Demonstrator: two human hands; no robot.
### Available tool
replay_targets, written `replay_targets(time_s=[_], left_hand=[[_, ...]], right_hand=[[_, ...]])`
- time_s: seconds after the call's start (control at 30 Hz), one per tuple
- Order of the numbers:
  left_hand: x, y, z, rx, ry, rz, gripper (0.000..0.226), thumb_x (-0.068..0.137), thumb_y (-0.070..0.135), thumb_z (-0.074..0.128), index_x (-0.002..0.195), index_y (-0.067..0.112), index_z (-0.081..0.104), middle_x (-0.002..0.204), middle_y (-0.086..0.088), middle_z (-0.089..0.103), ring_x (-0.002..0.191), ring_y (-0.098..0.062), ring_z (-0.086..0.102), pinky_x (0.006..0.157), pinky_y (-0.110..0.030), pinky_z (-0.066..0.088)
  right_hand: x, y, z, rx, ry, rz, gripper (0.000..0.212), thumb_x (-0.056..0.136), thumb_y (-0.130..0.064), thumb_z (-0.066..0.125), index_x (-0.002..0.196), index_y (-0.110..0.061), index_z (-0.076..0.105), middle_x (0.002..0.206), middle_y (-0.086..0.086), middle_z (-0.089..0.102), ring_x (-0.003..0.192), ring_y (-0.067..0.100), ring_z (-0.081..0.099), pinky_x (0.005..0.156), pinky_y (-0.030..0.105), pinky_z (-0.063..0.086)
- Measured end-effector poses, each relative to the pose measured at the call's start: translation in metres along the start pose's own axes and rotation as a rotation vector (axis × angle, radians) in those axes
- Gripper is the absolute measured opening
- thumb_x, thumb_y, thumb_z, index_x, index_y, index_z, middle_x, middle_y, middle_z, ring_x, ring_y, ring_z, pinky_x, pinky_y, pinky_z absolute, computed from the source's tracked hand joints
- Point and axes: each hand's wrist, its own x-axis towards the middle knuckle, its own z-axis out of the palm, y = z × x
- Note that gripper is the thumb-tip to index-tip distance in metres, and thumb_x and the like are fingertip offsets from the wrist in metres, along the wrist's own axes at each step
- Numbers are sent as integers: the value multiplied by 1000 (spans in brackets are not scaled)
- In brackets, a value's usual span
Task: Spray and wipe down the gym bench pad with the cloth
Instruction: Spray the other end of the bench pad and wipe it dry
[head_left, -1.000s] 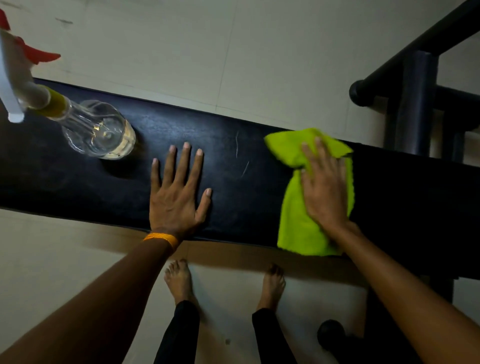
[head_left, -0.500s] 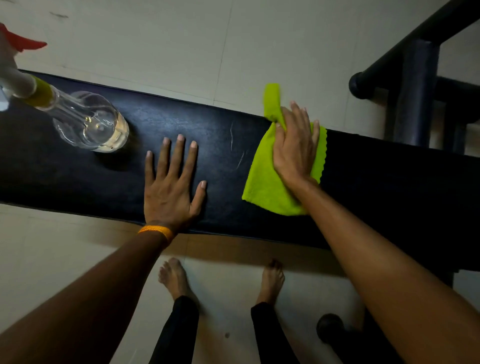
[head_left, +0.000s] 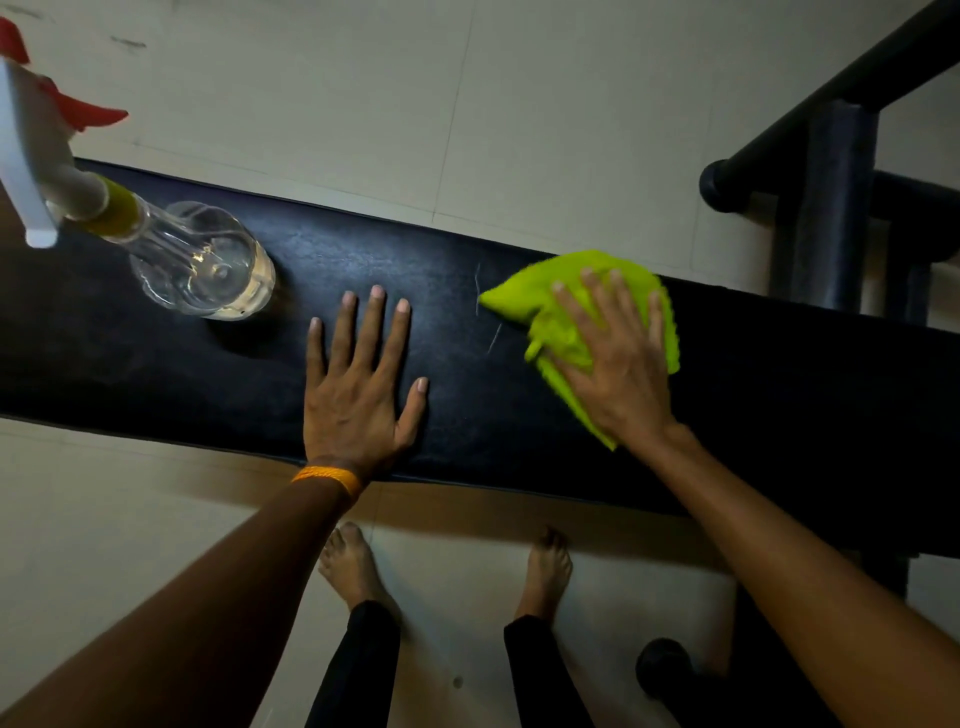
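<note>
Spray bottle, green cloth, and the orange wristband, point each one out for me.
Spray bottle (head_left: 202, 270), head view, clear body.
Green cloth (head_left: 524, 299), head view, bare left corner.
Orange wristband (head_left: 326, 476), head view, band's middle.

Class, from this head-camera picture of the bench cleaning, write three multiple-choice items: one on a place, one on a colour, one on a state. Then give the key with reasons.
1. Where does the clear plastic spray bottle stand?
A. on the black padded bench
B. on the floor
C. in a hand

2. What colour is the fuzzy wiping cloth?
A. white
B. lime green
C. red

3. What is the left hand doing?
A. squeezing the trigger
B. gripping the cloth
C. resting flat, fingers spread, on the pad

Key: 1 A, its base sits on the pad's left part. 2 B, bright lime green shows under the right hand. 3 C, the palm lies open on the bare pad, holding nothing.
</note>
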Motion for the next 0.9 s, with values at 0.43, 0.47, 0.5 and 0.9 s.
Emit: replay_targets(time_s=[0.43, 0.47, 0.5, 0.9], left_hand=[[1, -2, 4, -4, 13, 9, 76, 101, 54, 29, 167, 17, 16, 175, -12, 7, 162, -33, 6, 128, -61, 9], [0, -3, 4, -10, 15, 8, 76, 101, 54, 29, 167, 18, 15, 175, -11, 7, 162, -33, 5, 128, -61, 9], [0, -3, 3, -16, 16, 8, 76, 101, 54, 30, 167, 18, 15, 175, -11, 7, 162, -33, 5, 128, -61, 9], [-1, 0, -3, -1, -36, -4, 76, 103, 55, 28, 167, 19, 10, 175, -11, 4, 162, -32, 2, 128, -61, 7]], right_hand=[[44, -103, 22, 95, 27, 95, 59, 99, -57, 43, 154, -36, 40, 166, -3, 30, 157, 26, 17, 125, 59, 9], [29, -105, 22, 103, 24, 64, 60, 99, -55, 45, 155, -35, 39, 167, -2, 29, 157, 27, 16, 125, 58, 10], [8, -103, 20, 116, 16, 1, 60, 99, -53, 48, 155, -33, 39, 167, -1, 29, 157, 28, 17, 125, 58, 12], [-88, -67, 17, 172, 116, 430, 53, 97, -48, 46, 138, -19, 61, 162, 3, 37, 154, 34, 22, 124, 60, 11]])
